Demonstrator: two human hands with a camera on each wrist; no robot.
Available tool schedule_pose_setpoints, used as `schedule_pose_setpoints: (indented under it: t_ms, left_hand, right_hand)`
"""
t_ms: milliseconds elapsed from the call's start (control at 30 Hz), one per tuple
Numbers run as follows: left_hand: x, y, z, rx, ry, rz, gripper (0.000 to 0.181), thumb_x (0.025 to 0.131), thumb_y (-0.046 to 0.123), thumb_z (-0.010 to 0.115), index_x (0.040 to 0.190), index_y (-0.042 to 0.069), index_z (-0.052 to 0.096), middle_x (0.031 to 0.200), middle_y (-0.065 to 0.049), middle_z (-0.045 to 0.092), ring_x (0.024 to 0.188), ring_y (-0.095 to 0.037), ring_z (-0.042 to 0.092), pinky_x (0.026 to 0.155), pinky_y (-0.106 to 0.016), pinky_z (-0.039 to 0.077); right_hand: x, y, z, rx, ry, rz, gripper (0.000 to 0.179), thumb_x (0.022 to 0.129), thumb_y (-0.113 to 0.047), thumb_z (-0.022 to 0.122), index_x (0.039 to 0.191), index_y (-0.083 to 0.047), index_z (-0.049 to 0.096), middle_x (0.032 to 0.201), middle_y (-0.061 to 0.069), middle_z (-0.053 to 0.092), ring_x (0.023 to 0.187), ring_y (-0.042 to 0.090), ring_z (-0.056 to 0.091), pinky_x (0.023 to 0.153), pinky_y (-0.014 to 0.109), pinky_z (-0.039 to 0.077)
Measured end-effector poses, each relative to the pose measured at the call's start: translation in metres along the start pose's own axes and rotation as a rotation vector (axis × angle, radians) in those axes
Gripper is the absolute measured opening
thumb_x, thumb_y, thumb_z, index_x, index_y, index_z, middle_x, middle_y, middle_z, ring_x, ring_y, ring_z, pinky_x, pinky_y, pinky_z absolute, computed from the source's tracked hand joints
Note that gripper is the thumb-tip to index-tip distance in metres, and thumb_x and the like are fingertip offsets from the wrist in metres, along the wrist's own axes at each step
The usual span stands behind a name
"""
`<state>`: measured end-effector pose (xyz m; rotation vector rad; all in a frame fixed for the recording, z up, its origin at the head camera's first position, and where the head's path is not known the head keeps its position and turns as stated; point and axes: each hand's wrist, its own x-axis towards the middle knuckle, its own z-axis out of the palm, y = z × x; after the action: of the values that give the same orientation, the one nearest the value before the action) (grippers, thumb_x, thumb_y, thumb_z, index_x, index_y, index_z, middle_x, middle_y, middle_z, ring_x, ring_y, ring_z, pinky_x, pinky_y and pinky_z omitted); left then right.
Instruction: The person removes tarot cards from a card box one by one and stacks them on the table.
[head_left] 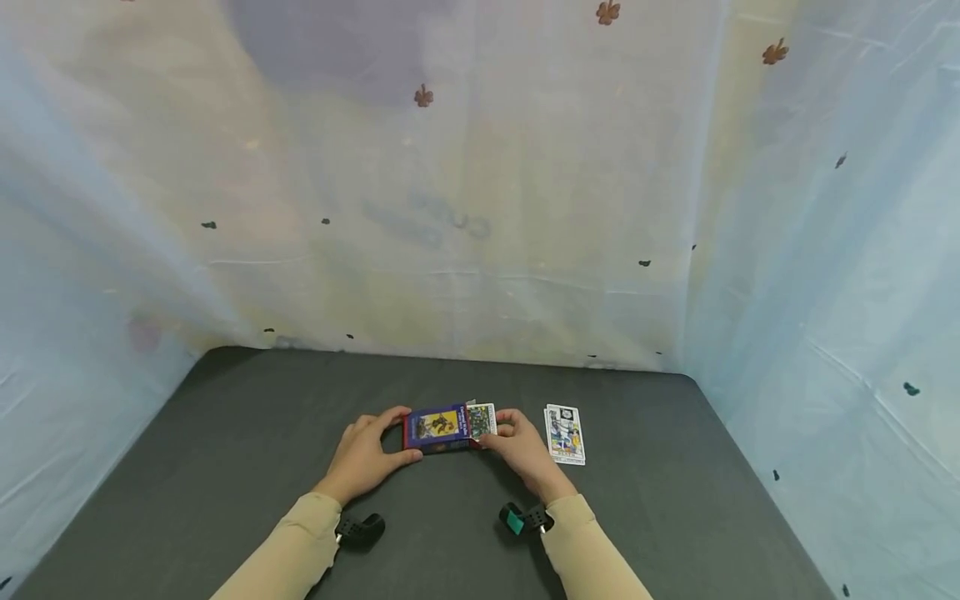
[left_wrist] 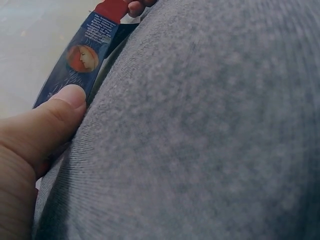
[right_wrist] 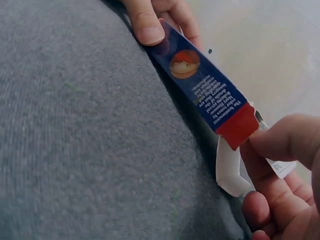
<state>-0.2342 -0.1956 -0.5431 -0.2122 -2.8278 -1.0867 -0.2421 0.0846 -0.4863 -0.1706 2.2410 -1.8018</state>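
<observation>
The left hand point(head_left: 363, 457) holds the blue and red card box point(head_left: 435, 425) at its 9 o'clock end. Its thumb is on the near side and its fingers are on the far side, spread just as wide as the box. The right hand point(head_left: 528, 454) is at the box's 3 o'clock end, its thumb and fingers pinching the picture card point(head_left: 482, 420) that pokes out there. The two hands are apart, with the box between them. The box lies on the dark grey table point(head_left: 465, 533), near the middle.

The head view shows the top of the box, with a yellow picture. Both wrist views show a thin side instead, with a round picture point(right_wrist: 184, 64) and small white words. The right wrist view also shows a red flap point(right_wrist: 238, 126) and a bent white flap point(right_wrist: 228, 167) at the box's end. Only the head view shows the pile of cards point(head_left: 566, 435), at 3 o'clock from the box, just past the right hand.

There are two hands, two tan sleeves point(head_left: 288, 550), two black wrist straps point(head_left: 362, 531), one box and one pile. I cannot tell how many cards are in the pile. At 12 o'clock, behind the table, hangs a pale sheet point(head_left: 525, 208).
</observation>
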Motion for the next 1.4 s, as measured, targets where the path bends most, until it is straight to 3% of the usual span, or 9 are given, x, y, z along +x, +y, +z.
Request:
schedule_pose_setpoints:
  t_ms: [300, 567, 800, 1033, 1200, 1400]
  left_hand:
    - [-0.003, -0.007, 0.003, -0.006, 0.010, -0.002, 0.081, 0.070, 0.069, 0.072, 0.140, 0.037, 0.048, 0.127, 0.007, 0.057, 0.110, -0.028, 0.047, 0.087, -0.055, 0.038]
    - [-0.004, -0.008, 0.003, -0.018, 0.004, -0.013, 0.081, 0.069, 0.070, 0.071, 0.140, 0.038, 0.048, 0.126, 0.007, 0.057, 0.110, -0.027, 0.047, 0.088, -0.055, 0.038]
    - [-0.003, -0.006, -0.002, -0.012, 0.020, 0.005, 0.081, 0.071, 0.069, 0.071, 0.141, 0.036, 0.048, 0.127, 0.007, 0.059, 0.112, -0.027, 0.047, 0.089, -0.055, 0.037]
    - [-0.002, -0.005, 0.002, 0.021, 0.009, -0.010, 0.080, 0.071, 0.070, 0.071, 0.140, 0.039, 0.046, 0.127, 0.001, 0.055, 0.112, -0.028, 0.047, 0.087, -0.055, 0.039]
    - [0.000, -0.004, 0.004, 0.011, 0.013, -0.008, 0.079, 0.071, 0.070, 0.071, 0.140, 0.040, 0.047, 0.125, -0.002, 0.053, 0.110, -0.029, 0.047, 0.086, -0.054, 0.040]
    - [0.003, -0.005, 0.003, 0.010, 0.022, -0.001, 0.081, 0.068, 0.076, 0.067, 0.139, 0.042, 0.047, 0.125, -0.003, 0.052, 0.109, -0.028, 0.047, 0.085, -0.053, 0.041]
  right_hand:
    - [0.013, 0.024, 0.002, 0.011, 0.014, 0.005, 0.039, 0.090, -0.015, 0.068, 0.120, 0.001, 0.051, 0.099, 0.008, 0.070, 0.091, 0.018, 0.063, 0.082, 0.034, 0.044]
    - [0.013, 0.021, 0.002, -0.002, 0.018, 0.028, 0.030, 0.094, -0.014, 0.062, 0.117, 0.005, 0.055, 0.097, 0.009, 0.070, 0.093, 0.026, 0.062, 0.081, 0.040, 0.044]
    - [0.014, 0.021, 0.003, -0.017, 0.035, 0.023, 0.030, 0.095, -0.023, 0.063, 0.116, -0.001, 0.058, 0.100, 0.006, 0.070, 0.093, 0.020, 0.060, 0.078, 0.033, 0.043]
    - [0.013, 0.025, 0.002, -0.012, 0.060, 0.014, 0.031, 0.094, -0.026, 0.064, 0.114, -0.002, 0.059, 0.100, 0.006, 0.070, 0.093, 0.022, 0.061, 0.079, 0.034, 0.043]
    - [0.013, 0.027, -0.002, 0.010, 0.158, -0.001, 0.031, 0.094, -0.026, 0.063, 0.112, -0.001, 0.059, 0.098, 0.009, 0.069, 0.090, 0.022, 0.060, 0.076, 0.033, 0.045]
    - [0.012, 0.028, -0.009, 0.122, 0.285, 0.000, 0.024, 0.095, -0.017, 0.062, 0.109, 0.001, 0.058, 0.094, 0.013, 0.065, 0.081, 0.018, 0.058, 0.069, 0.030, 0.047]
